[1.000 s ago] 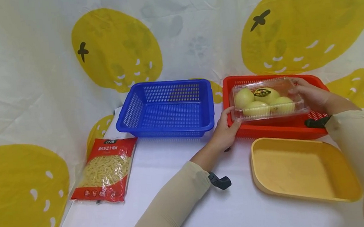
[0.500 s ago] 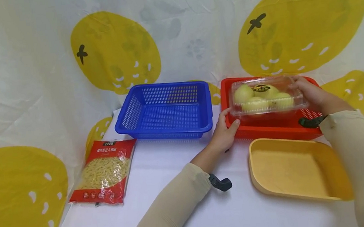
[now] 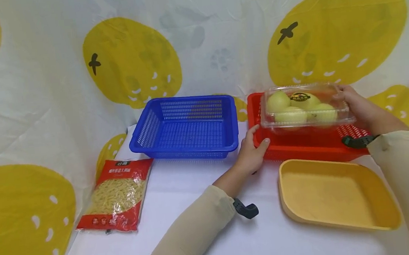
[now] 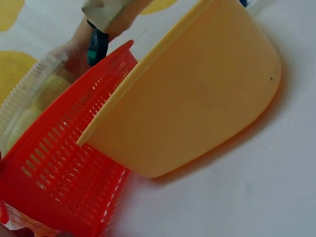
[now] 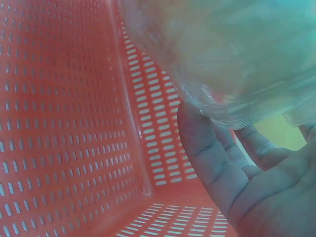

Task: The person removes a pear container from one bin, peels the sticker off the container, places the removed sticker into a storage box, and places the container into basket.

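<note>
A clear plastic box (image 3: 307,107) of round yellow-green fruit overlaps the back part of the red basket (image 3: 303,151) in the head view. My right hand (image 3: 359,106) grips its right end, thumb on the lid side; in the right wrist view the fingertips (image 5: 195,123) bear on the box's lower edge, above the basket's slotted floor. My left hand (image 3: 251,151) holds the basket's front left corner, thumb at the front rim and fingers along the left side. In the left wrist view only bits of those fingers show, at the lower left.
Left of the red basket stands a blue basket (image 3: 186,149), with nothing inside it. A yellow tub (image 3: 329,193) sits in front of the red basket. The red pasta bag (image 3: 116,193) lies at the table's left. A patterned curtain (image 3: 217,32) hangs behind.
The fruit box has risen relative to the red basket and shifted slightly right with my right hand. Its left end has come away from my left hand, which stays at the basket corner.
</note>
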A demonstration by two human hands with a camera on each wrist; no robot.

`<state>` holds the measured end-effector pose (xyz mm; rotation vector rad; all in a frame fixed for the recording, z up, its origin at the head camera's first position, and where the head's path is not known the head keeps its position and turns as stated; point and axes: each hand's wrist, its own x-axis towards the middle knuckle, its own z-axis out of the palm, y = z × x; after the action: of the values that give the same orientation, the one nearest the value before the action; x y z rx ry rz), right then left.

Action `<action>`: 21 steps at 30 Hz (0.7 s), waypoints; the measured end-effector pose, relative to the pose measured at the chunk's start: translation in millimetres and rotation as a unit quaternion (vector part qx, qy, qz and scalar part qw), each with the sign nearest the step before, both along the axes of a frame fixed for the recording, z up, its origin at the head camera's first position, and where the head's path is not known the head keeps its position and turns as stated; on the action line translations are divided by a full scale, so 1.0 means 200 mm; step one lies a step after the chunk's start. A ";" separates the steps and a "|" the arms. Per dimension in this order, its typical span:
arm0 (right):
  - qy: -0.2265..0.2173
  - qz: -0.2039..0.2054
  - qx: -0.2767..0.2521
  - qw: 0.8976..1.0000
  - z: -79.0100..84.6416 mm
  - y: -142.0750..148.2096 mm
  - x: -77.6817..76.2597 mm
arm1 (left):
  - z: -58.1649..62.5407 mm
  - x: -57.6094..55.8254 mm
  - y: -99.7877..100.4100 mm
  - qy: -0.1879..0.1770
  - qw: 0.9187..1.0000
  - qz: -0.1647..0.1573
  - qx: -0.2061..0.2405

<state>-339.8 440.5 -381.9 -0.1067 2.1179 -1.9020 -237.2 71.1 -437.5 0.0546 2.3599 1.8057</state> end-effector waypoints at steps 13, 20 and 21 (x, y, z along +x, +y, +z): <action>0.005 -0.031 0.038 0.999 0.15 -0.16 0.18 | 0.15 0.04 -0.02 0.063 0.998 0.012 -0.011; 0.011 -0.038 0.012 0.999 0.17 -0.22 0.27 | 0.23 0.07 -0.05 0.099 0.995 0.009 0.010; 0.011 -0.039 0.008 0.999 0.18 -0.23 0.29 | 0.24 0.07 -0.06 0.103 0.995 0.007 0.013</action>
<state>-282.0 394.7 -346.2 -0.0418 2.1827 -1.9355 -222.4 58.9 -389.3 0.2390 2.4780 1.9234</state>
